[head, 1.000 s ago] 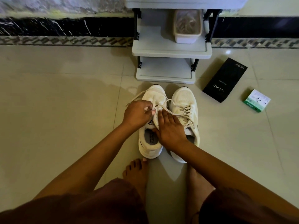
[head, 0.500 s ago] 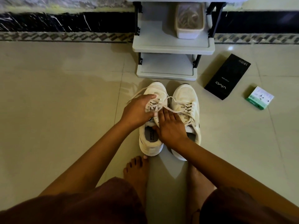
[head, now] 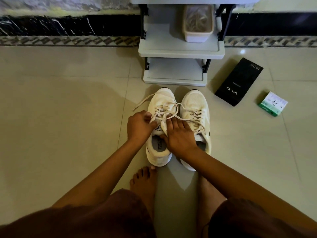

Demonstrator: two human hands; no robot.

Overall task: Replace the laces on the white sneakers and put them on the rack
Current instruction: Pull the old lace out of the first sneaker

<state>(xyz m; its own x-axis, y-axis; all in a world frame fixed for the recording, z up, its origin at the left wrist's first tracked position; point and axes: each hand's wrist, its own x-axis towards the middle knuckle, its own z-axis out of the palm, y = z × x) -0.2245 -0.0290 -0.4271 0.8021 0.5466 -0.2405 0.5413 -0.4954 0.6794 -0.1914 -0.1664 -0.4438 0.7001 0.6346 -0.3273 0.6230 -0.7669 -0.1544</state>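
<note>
Left hand [head: 139, 126] pinches the limp white lace [head: 173, 115]; right hand [head: 178, 134] presses the left sneaker [head: 160, 127], rack [head: 180, 50] at twelve o'clock. Grip near the tip.

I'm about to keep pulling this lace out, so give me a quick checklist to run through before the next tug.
1. Left hand grips the lace: ok.
2. Right hand steadies the left sneaker: ok.
3. Lace free of the right sneaker: not ok, a loop lies across it.
4. Loose lace end clear on the floor: ok.
5. Rack has shelf room: ok; a container sits on one side of a shelf.
6. Replacement laces at hand: cannot tell.
</note>
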